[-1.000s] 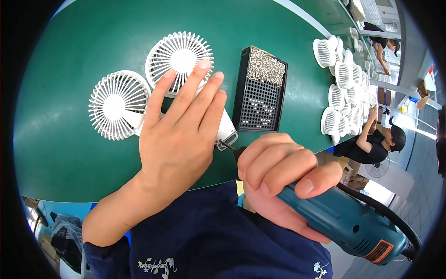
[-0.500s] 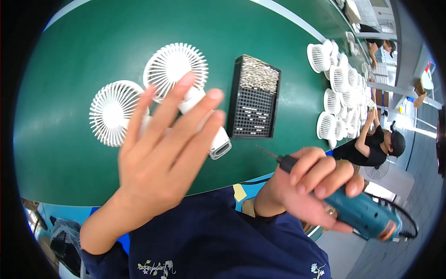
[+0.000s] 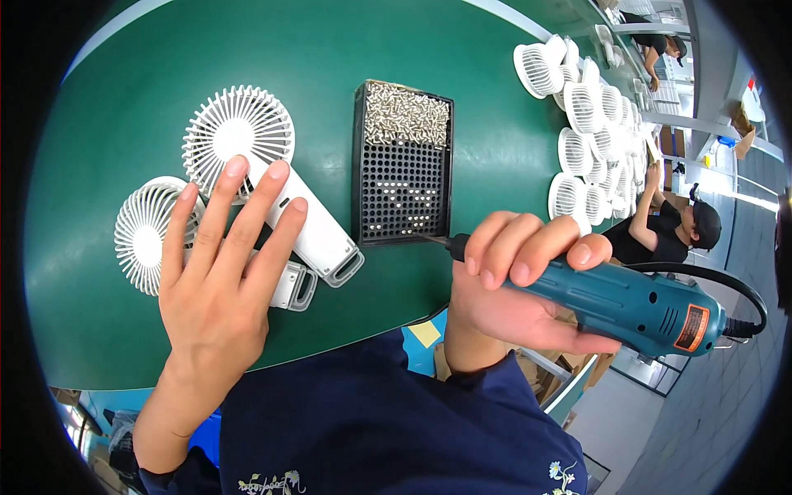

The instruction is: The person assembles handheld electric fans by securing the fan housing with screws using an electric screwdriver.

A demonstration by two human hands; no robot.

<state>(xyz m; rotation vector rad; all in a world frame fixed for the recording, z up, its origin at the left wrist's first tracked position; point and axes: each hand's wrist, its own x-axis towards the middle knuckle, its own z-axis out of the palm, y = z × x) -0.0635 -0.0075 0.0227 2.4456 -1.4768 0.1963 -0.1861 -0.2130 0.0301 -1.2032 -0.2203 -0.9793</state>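
Note:
My right hand (image 3: 516, 309) is wrapped around a teal electric screwdriver (image 3: 615, 301) with a black cord. Its thin bit points left, and the tip is at the near edge of a black screw tray (image 3: 360, 165). Small silver screws (image 3: 408, 114) are heaped at the tray's far end, and several stand in its holes. My left hand (image 3: 221, 289) is spread, fingers apart, over two white handheld fans. The farther fan (image 3: 318, 235) shows its cage and handle; the nearer fan (image 3: 142, 239) is partly hidden beneath my fingers. Whether the fingers touch them I cannot tell.
Many white fans (image 3: 582, 107) stand crowded along the right side of the green table (image 3: 330, 41). Beyond them, a person in black (image 3: 660, 227) works with both hands, and another person (image 3: 656, 49) is farther back. A yellow paper (image 3: 425, 333) lies by the near edge.
The screwdriver tip has come from beside the tray to its near edge. My spread left hand has uncovered more of the farther fan's handle. The whole view has shifted.

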